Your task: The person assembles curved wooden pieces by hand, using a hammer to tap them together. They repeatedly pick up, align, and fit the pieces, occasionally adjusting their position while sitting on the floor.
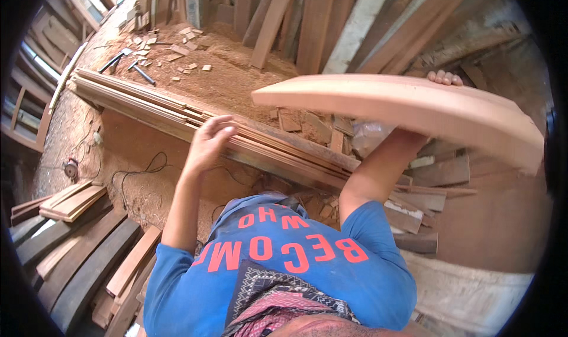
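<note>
A thick, pale reddish-brown wooden plank (378, 97), slightly curved, is raised at the right. My right hand (445, 78) grips it, with the fingertips curled over its far edge; the palm and thumb are hidden behind the wood. Long thin wood strips (284, 155) lie side by side on a low bench running from upper left to lower right. Above their near edge is my left hand (211, 139), its fingers loosely bent and the thumb apart, holding nothing. Whether it touches the strips I cannot tell.
A hammer (142, 74) lies beyond the bench among sawdust and small wood offcuts (180, 50). Tall boards (316, 26) lean at the back. A corded power tool (70, 168) sits at the left, above stacked planks (94, 260). More offcuts (441, 171) lie at the right.
</note>
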`<state>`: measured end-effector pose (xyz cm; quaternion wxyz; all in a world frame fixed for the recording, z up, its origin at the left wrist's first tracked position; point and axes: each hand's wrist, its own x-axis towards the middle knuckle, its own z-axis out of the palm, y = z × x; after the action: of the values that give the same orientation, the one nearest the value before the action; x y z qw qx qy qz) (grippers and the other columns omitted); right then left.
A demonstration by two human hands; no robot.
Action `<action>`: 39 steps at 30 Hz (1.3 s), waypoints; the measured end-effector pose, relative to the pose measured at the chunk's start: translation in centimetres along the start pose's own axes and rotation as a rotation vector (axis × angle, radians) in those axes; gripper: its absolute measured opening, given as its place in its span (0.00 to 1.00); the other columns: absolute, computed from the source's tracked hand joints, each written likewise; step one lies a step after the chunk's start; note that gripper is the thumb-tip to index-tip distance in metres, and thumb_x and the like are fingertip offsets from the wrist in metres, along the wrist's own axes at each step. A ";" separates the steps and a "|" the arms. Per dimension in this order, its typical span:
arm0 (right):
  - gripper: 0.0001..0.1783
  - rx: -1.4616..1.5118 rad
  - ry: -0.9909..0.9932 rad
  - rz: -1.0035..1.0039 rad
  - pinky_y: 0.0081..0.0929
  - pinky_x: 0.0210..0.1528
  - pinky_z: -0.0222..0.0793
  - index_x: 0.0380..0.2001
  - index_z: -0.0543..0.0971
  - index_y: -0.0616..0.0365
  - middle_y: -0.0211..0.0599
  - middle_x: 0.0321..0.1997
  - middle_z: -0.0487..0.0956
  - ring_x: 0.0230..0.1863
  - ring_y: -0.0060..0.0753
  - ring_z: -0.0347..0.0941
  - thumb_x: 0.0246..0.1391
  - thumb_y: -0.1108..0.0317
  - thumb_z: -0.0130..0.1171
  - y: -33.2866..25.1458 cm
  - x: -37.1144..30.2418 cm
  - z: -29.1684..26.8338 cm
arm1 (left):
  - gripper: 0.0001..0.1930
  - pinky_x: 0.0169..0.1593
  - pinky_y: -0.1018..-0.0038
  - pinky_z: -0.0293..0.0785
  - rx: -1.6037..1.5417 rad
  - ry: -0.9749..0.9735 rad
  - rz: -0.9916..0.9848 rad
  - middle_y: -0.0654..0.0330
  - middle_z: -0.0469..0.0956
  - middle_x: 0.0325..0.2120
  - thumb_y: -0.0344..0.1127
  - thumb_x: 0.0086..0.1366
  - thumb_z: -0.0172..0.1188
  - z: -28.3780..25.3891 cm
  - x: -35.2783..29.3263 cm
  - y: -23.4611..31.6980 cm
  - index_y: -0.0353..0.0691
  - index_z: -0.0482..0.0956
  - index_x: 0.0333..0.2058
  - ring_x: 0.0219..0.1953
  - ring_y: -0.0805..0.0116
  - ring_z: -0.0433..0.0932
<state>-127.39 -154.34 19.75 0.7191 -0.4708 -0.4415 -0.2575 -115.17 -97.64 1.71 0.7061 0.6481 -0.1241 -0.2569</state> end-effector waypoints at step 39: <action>0.17 -0.112 -0.444 0.419 0.38 0.51 0.73 0.53 0.72 0.56 0.36 0.42 0.80 0.44 0.36 0.80 0.80 0.56 0.40 -24.6 -2.3 16.9 | 0.30 0.65 0.65 0.73 0.239 -0.622 0.668 0.49 0.80 0.58 0.49 0.72 0.67 32.5 -6.1 7.6 0.33 0.75 0.64 0.61 0.57 0.78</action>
<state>-154.49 -149.58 31.59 0.6154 -0.6352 -0.4663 -0.0186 -135.31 -121.93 14.34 0.5998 0.5417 -0.5603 -0.1814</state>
